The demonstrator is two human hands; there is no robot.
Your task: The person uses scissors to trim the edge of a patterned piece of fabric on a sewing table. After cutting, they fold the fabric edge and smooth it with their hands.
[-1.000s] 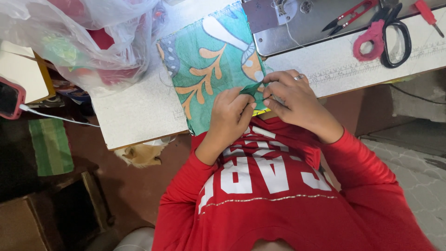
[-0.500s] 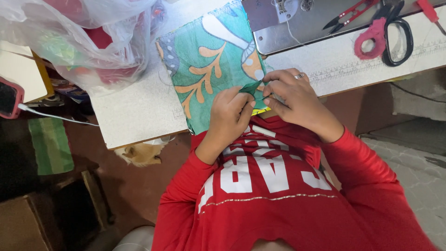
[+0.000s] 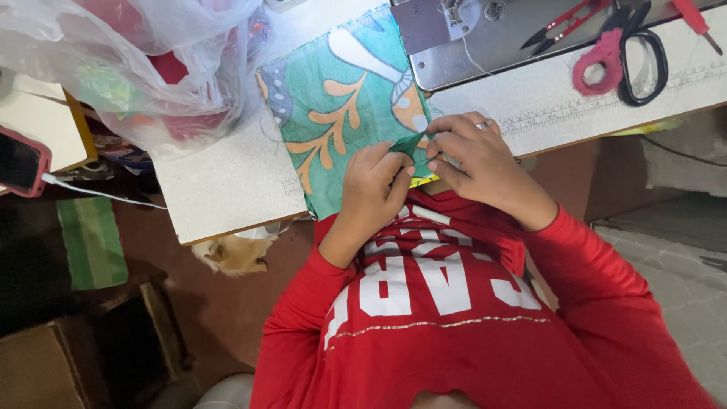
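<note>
The printed fabric (image 3: pixel 344 113), teal with orange branching shapes and white patches, lies flat in the upper middle of the frame on the pale sewing table (image 3: pixel 227 189), its near edge hanging over the table's front edge toward the person's red shirt (image 3: pixel 439 318); the left hand (image 3: pixel 375 185) and the right hand (image 3: pixel 473 155), which wears a ring, meet at that near edge at the centre of the frame. Both are closed in a narrow pinch on a small dark green fold of the cloth raised between thumbs and forefingers; whether that fold is a hem or a separate strip is hard to tell, since the fingers cover most of it.

The cloth looks thin, soft and light; it should crease readily and slip little on the matt tabletop, and it is best held at the edge, close to the fold, with fingertips only.

The metal bed of the sewing machine (image 3: pixel 485 38) sits in the upper right of the frame, touching the cloth's far corner; pink-handled scissors (image 3: pixel 621 53) and small red thread snips (image 3: pixel 564 23) lie on it, well apart from the hands. A clear plastic bag (image 3: pixel 136 60) of fabric scraps crowds the upper left; bare tabletop between bag and cloth gives room to slide left; a phone (image 3: pixel 19 159) rests at the far left edge.
</note>
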